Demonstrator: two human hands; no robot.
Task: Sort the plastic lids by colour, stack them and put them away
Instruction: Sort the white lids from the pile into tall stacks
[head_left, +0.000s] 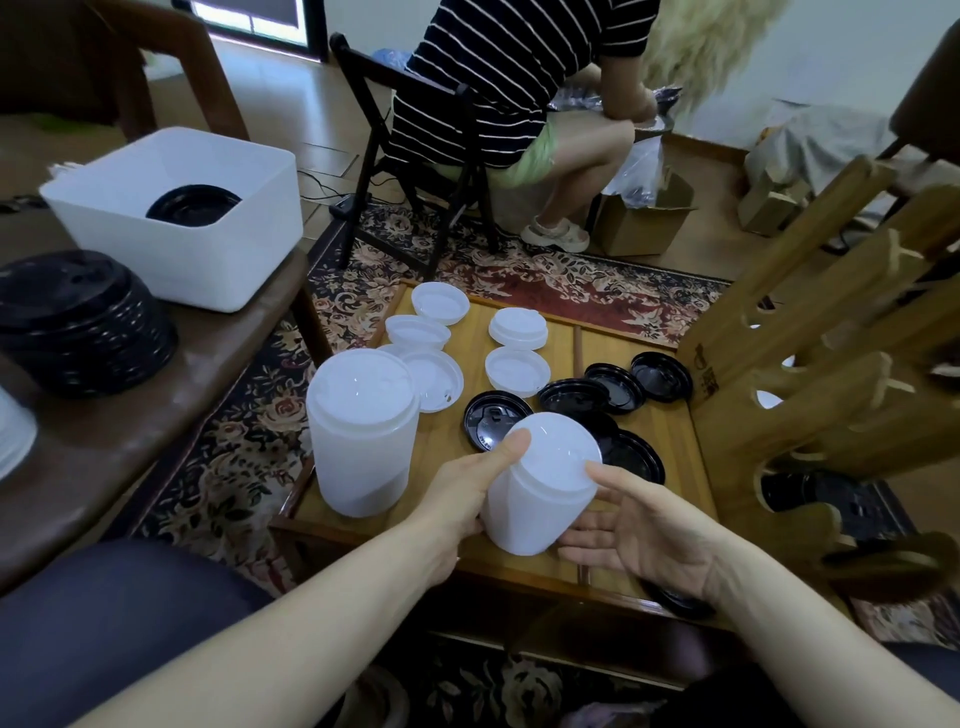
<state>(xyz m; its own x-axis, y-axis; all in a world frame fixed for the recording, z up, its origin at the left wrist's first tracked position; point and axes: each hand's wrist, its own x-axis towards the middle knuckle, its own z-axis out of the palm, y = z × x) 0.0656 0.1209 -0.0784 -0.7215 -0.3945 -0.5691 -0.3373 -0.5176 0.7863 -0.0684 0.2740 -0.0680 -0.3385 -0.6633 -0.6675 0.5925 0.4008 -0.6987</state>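
two hands are on a short stack of white lids (540, 499) at about 6 o'clock on the low wooden table (675, 431). left hand (462, 499) wraps its side, thumb lying up along the rim. right hand (639, 530) sits palm up against the other side, fingers mostly straight, thumb tip at the top edge. taller white stack (363, 441) stands at 9 o'clock. loose white lids (517, 370) lie toward 12, loose black lids (613, 389) toward 2. black stack (78, 322) and white bin (182, 249) with a black lid inside sit on the side table far left.
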